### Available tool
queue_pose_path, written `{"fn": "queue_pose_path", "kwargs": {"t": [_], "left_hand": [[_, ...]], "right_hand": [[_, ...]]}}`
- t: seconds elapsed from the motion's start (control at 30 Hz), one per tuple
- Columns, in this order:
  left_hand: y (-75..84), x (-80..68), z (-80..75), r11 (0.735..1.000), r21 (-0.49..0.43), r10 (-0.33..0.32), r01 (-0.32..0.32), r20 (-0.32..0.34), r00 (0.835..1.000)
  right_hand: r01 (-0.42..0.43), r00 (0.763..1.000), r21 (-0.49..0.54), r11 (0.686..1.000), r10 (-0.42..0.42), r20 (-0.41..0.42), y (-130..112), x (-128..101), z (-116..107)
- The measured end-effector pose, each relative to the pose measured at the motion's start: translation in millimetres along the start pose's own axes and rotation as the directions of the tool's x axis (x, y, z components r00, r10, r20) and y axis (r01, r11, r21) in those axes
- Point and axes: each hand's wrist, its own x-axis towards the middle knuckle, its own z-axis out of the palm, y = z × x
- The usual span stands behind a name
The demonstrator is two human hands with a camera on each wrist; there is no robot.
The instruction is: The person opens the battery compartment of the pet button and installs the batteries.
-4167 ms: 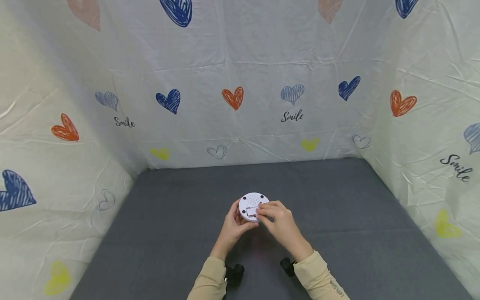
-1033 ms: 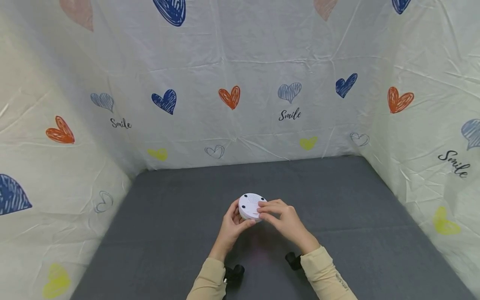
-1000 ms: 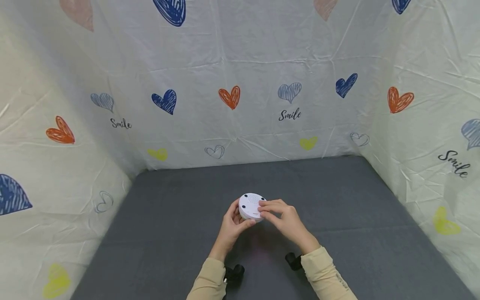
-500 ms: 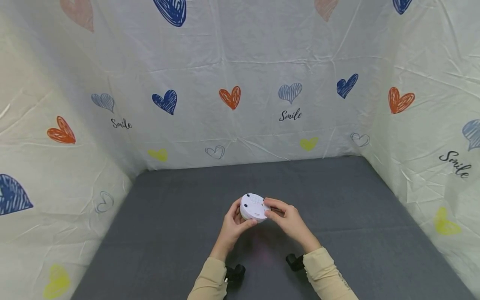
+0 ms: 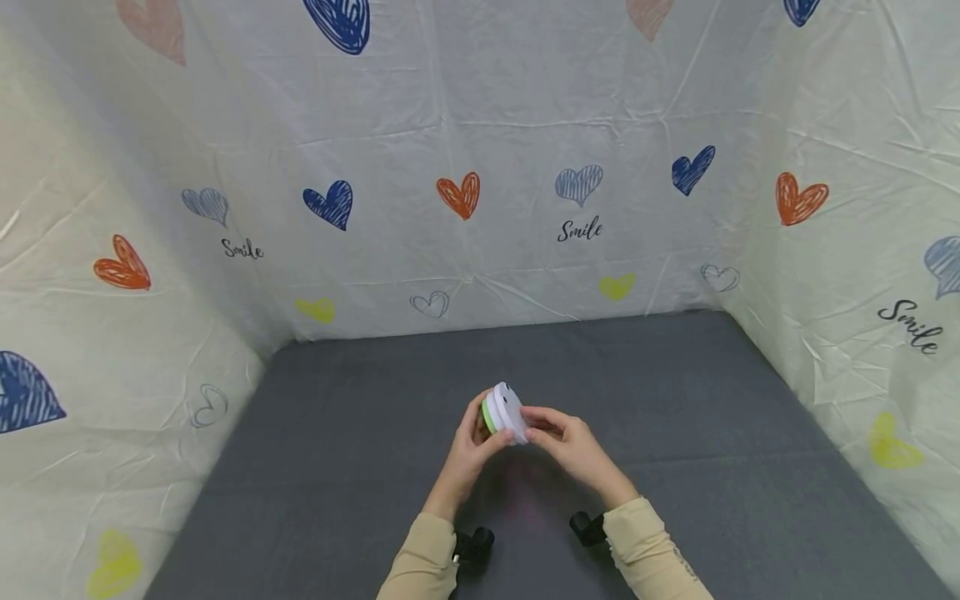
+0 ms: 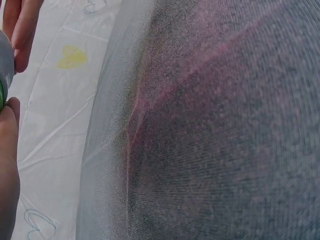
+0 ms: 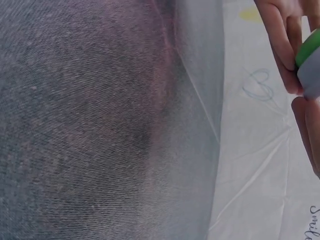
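A small round white device [image 5: 507, 414] with a bright green layer on its left side is held above the middle of the grey-covered table. It is tilted nearly edge-on to the head view; part of its back with a dark rubber foot shows. My left hand [image 5: 468, 454] grips it from the left, thumb along its lower edge. At its right edge, my right hand [image 5: 568, 443] has thumb and fingertips on it. The left wrist view catches only the device's grey-looking rim [image 6: 5, 65]; in the right wrist view the green part [image 7: 307, 47] shows beside the left hand's fingers.
Dark grey cloth covers the table [image 5: 360, 433]. A white curtain [image 5: 517, 150] printed with hearts and "Smile" encloses it at the back and both sides. Black wrist cameras [image 5: 474, 544] sit under both forearms.
The device has turned from its back facing up to nearly edge-on, bringing the green side into view. Earlier, my right hand fingered a small rectangular cover on its back; it has since shifted to the right edge.
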Motion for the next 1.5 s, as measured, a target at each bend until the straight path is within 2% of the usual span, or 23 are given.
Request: {"fn": "queue_pose_path", "kwargs": {"t": [0.23, 0.3, 0.37, 0.43, 0.57, 0.73, 0.87, 1.0, 1.13, 1.27, 1.5], "left_hand": [[0.0, 1.1, 1.1, 1.000, 0.027, -0.011, 0.011, 0.000, 1.000], [-0.3, 1.4, 1.5, 0.997, 0.076, -0.014, 0.014, -0.010, 1.000], [-0.1, 1.5, 2.1, 0.986, 0.164, -0.019, 0.022, -0.018, 1.000], [-0.6, 1.5, 2.1, 0.960, 0.278, -0.024, 0.028, -0.019, 1.000], [0.9, 0.5, 3.6, 0.882, 0.471, -0.037, 0.033, -0.002, 0.999], [5.0, 0.5, 6.6, 0.810, 0.586, -0.045, 0.017, 0.034, 0.998], [9.9, 2.3, 9.0, 0.772, 0.635, -0.046, 0.006, 0.047, 0.998], [12.8, 4.5, 9.3, 0.755, 0.655, -0.032, -0.009, 0.051, 0.998], [13.7, 5.3, 8.6, 0.762, 0.646, -0.006, -0.041, 0.070, 0.998], [14.6, 4.6, 8.2, 0.766, 0.641, 0.004, -0.054, 0.079, 0.997], [13.8, 2.9, 5.1, 0.734, 0.678, -0.024, -0.046, 0.093, 0.995]], "right_hand": [[-0.019, 1.000, -0.003, 1.000, 0.019, 0.001, 9.7, -1.3, -0.4], [-0.005, 1.000, -0.002, 1.000, 0.005, -0.023, 10.7, -2.1, -2.7], [0.003, 0.999, 0.011, 1.000, -0.003, -0.053, 10.7, -2.6, -5.9], [0.012, 0.997, 0.026, 1.000, -0.010, -0.070, 8.9, -2.8, -9.8], [0.030, 0.999, 0.055, 0.998, -0.028, -0.043, -3.1, -3.8, -17.3], [0.003, 0.999, 0.029, 1.000, -0.005, 0.054, -23.7, -6.9, -23.0], [-0.023, 0.995, 0.001, 1.000, 0.023, 0.098, -25.1, -8.2, -24.4], [0.000, 0.995, 0.010, 1.000, -0.001, 0.098, -5.3, -6.8, -25.5], [0.010, 0.995, 0.029, 1.000, -0.013, 0.098, 15.3, -5.0, -27.2], [0.009, 0.994, 0.008, 1.000, -0.010, 0.107, 17.1, -5.1, -28.0], [0.012, 0.989, -0.102, 0.995, 0.003, 0.149, 18.9, -3.6, -25.6]]}}
